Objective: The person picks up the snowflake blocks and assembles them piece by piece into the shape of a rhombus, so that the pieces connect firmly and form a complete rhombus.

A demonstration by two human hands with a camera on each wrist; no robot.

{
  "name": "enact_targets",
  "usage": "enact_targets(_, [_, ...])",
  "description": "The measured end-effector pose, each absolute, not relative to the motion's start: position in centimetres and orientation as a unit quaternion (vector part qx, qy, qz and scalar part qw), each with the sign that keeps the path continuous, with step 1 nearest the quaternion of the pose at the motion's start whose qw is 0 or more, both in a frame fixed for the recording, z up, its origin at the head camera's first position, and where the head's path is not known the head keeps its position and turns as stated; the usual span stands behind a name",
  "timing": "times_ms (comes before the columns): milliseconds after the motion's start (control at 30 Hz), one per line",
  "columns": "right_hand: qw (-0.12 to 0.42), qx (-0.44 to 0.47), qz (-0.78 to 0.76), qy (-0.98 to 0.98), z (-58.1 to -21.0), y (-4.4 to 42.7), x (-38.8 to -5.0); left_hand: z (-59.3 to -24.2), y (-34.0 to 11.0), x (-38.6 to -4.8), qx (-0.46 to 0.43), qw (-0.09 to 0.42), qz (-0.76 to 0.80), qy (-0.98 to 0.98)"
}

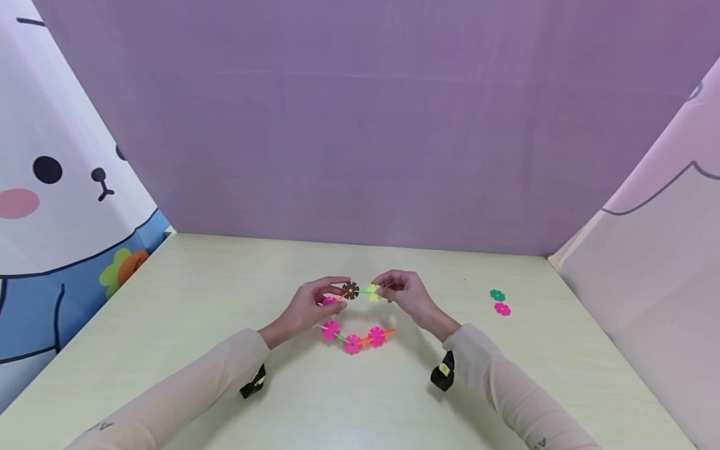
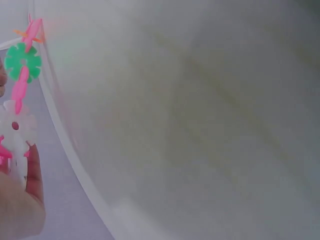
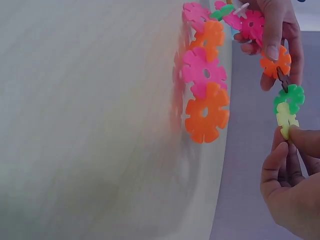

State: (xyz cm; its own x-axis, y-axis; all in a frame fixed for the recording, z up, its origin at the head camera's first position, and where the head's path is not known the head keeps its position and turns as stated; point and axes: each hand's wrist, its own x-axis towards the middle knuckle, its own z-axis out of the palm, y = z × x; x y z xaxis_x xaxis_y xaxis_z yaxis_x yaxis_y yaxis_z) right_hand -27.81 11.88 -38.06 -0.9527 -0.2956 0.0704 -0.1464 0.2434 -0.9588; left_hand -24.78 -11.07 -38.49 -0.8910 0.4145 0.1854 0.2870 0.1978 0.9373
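Observation:
A curved chain of notched, flower-shaped plastic discs hangs between the two hands. My left hand (image 1: 308,306) pinches the chain at an orange disc (image 3: 280,59), beside a brown disc (image 1: 351,290). Past the brown one, a green disc (image 3: 296,96) joins a yellow disc (image 1: 373,292). My right hand (image 1: 413,297) pinches that yellow disc between thumb and fingers. The chain's other end curves below the hands, with pink discs (image 1: 352,344) and an orange end disc (image 3: 206,114). In the left wrist view, a white disc (image 2: 19,125) shows near the left fingers.
Two loose discs, one green (image 1: 497,295) and one pink (image 1: 502,309), lie on the pale table (image 1: 360,406) to the right. A purple panel (image 1: 360,125) stands behind the table. Printed cloths flank both sides. Black devices (image 1: 442,372) sit at the wrists.

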Motion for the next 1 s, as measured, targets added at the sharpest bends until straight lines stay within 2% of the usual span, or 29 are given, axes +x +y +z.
enact_targets(633, [0.067, -0.146, -0.566, 0.809, -38.1, 12.7, -28.2, -38.7, -10.7, -24.9, 0.228, 0.024, 0.576, 0.785])
enact_targets(1000, [-0.012, -0.161, -0.491, 0.856, -38.6, 18.2, -28.8, -38.6, -10.9, -24.9, 0.225, 0.022, 0.584, 0.78])
